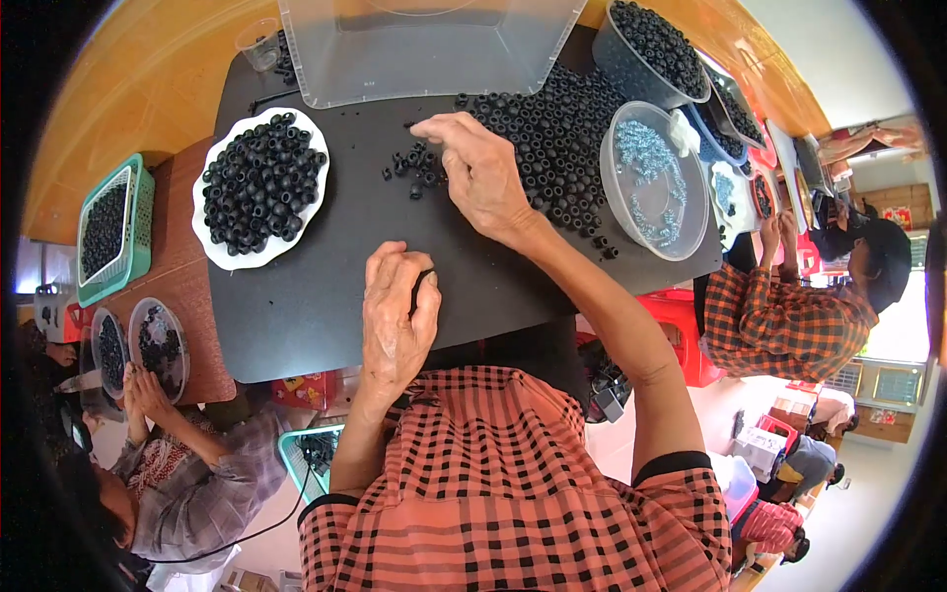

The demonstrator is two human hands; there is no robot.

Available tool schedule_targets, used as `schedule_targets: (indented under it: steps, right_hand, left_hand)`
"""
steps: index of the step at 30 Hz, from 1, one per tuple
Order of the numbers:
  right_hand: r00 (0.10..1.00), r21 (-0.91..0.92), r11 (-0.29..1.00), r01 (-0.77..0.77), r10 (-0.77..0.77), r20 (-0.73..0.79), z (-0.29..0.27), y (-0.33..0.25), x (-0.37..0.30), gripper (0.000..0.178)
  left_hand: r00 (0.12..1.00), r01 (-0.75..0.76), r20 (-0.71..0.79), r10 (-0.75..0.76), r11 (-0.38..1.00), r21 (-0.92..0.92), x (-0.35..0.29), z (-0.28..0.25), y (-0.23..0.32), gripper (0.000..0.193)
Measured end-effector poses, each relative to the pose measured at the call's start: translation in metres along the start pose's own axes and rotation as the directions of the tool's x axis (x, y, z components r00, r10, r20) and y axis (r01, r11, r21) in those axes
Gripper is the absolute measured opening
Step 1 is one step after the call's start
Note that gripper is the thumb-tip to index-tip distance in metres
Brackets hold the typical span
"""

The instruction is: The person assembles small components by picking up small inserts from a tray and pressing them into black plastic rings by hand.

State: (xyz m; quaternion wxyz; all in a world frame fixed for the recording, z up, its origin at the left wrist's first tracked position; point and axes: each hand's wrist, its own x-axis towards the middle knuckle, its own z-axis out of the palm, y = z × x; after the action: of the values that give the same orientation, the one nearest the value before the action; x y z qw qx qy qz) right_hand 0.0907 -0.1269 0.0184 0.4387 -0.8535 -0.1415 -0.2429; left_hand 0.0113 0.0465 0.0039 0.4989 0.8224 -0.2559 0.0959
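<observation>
My left hand is closed near the front of a black mat, pinching a thin black curved piece between thumb and fingers. My right hand reaches forward over the mat, fingertips touching a small cluster of black ring-shaped beads. A large heap of the same black beads lies just right of that hand. A white scalloped plate piled with black beads sits to the left.
A clear plastic tray stands at the back. A round clear tub holds pale blue small parts; a dark tub of beads is behind it. A green basket sits far left. Other people work at both sides.
</observation>
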Motion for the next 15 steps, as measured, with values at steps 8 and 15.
schedule_targets:
  steps: [8, 15]
  right_hand:
    - [0.951, -0.149, 0.962, 0.230, -0.189, 0.246, -0.006, 0.014, -0.001, 0.020]
    - [0.988, -0.055, 0.997, -0.062, 0.069, 0.136, -0.035, 0.028, 0.012, 0.018]
  left_hand:
    - [0.999, 0.035, -0.031, -0.036, 0.999, -0.012, 0.000, 0.002, -0.001, 0.010]
    - [0.997, 0.065, -0.050, -0.066, 0.998, -0.023, 0.001, 0.001, -0.003, 0.010]
